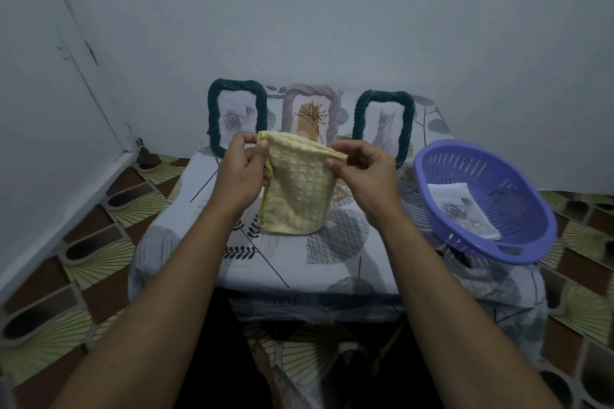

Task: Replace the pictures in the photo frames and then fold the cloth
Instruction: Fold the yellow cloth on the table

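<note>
The left grip (237, 173) pinches one upper corner of the yellow checked cloth (299, 196) between thumb and fingers; the right grip (365, 173) pinches the other upper corner the same way; the cloth hangs between them over the worktop (332, 271), doubled by the look of it, and I cannot tell whether its lower fold touches the covering. To fold it well, I judge the corners should be brought level and edge matched to edge before it is laid flat; a slack pinch would let the layers slip. Just behind the cloth stand a dark left frame (212, 116), a pale middle frame (287, 106) and a dark right frame (358, 119), each holding a picture; a forward swing might topple them. At the right a purple basket (518, 199) holds loose pictures (460, 209), apart from both grips.
</note>
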`<state>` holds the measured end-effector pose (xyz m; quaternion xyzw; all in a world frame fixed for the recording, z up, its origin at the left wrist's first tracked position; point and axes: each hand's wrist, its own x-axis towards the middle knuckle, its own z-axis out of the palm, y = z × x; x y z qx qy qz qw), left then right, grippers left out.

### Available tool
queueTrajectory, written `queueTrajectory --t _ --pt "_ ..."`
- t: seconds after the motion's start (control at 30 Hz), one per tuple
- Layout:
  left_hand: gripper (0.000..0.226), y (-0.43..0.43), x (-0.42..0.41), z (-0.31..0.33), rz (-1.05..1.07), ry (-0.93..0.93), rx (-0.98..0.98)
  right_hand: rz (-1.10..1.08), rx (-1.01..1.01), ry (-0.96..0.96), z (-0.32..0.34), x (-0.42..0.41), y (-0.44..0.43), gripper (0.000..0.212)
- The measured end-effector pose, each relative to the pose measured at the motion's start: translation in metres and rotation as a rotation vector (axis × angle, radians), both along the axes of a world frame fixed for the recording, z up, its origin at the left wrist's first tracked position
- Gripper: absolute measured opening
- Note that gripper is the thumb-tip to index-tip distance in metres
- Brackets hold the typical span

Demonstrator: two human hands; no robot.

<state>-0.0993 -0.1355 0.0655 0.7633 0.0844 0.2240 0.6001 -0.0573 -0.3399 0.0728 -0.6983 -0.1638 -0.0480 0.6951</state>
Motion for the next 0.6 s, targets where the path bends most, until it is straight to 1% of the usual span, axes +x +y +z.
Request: queueTrajectory --t 0.03,0.1,0.13,0.23,0.33,0.43,0.53,0.6 --pt "0.019 0.001 0.001 0.001 -0.017 0.004 -0.056 0.003 -0.019 -0.005 -0.002 0.003 0.0 0.032" --pt "0.024 0.003 0.003 0.001 -0.048 0.019 -0.13 -0.021 -0.066 -0.029 -0.004 0.008 0.002 0.037" --pt "0.026 0.005 0.004 0.0 -0.058 0.025 -0.12 -0.051 -0.09 -0.044 -0.005 0.01 0.004 0.037" --pt "0.023 0.008 0.01 0.0 -0.041 0.023 -0.006 -0.134 -0.091 -0.074 -0.003 0.018 0.011 0.032" --pt "0.022 0.006 0.018 0.007 -0.022 -0.026 -0.022 -0.179 -0.044 -0.086 0.001 0.028 0.018 0.026" --pt "0.021 0.006 0.026 0.015 -0.033 -0.084 -0.084 -0.172 0.011 -0.116 0.008 0.034 0.02 0.024" --pt "0.018 0.013 0.027 0.012 -0.042 -0.12 -0.059 -0.124 0.037 -0.131 0.008 0.034 0.018 0.022" --pt "0.016 0.015 0.024 0.002 -0.029 -0.112 -0.039 -0.078 0.009 -0.115 -0.002 0.033 0.013 0.024"
